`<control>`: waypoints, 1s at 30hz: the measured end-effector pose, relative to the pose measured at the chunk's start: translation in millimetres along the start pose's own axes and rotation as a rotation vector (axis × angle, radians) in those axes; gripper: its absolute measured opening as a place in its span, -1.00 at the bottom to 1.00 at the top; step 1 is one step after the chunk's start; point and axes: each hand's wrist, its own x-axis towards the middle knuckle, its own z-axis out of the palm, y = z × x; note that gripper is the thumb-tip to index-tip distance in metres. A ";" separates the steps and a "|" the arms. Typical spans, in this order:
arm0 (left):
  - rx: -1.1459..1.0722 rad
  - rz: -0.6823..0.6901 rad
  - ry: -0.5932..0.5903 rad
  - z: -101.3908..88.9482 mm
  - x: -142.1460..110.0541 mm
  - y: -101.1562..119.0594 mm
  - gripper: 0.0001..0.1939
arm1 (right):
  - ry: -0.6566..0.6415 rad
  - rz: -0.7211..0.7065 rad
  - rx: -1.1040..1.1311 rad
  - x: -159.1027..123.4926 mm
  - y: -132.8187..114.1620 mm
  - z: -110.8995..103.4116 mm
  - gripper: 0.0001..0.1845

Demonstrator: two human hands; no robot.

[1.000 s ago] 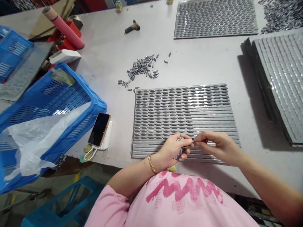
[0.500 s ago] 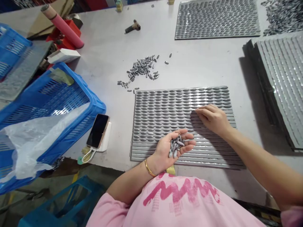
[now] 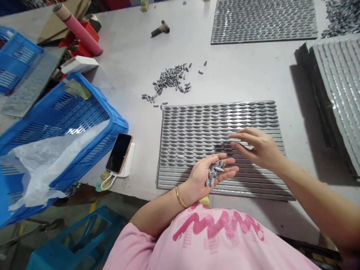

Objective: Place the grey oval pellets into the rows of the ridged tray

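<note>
The left hand [image 3: 200, 175] is palm-up, fingers unfurled — grey pieces [image 3: 215, 171] resting in it. The right hand [image 3: 260, 148], thumb and fingers parted, hovers over the partly filled grooved board [image 3: 174, 176].

1. Our right fingers [image 3: 247, 134] hide part of the near board [image 3: 174, 179].
2. We see the far board [image 3: 263, 21] cropped at the top.
3. The right edge cuts our stack [image 3: 340, 93] short.
4. A bag [image 3: 42, 161] hides some of the crate [image 3: 119, 123] from us.
</note>
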 end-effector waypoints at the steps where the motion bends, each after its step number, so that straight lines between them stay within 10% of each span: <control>1: 0.003 0.020 0.002 0.2 1.2 -0.5 -0.75 | -0.065 -0.004 0.091 -1.7 -10.3 -2.7 -0.76; 6: 0.050 0.103 -0.024 2.2 5.7 -4.3 -0.76 | -0.316 0.068 0.292 -7.9 -39.6 -9.2 -0.77; 15: 0.273 0.068 -0.029 2.5 3.1 -4.5 -0.79 | -0.136 0.428 0.650 -22.9 -32.0 -9.1 -0.78; 22: 0.361 0.074 0.019 6.2 11.3 -4.2 -0.74 | -0.307 0.400 0.618 -31.5 -30.7 -17.3 -0.78; 30: 0.060 0.050 0.048 13.8 0.8 23.8 -0.82 | 0.108 0.125 0.103 -19.7 15.5 -4.0 -0.83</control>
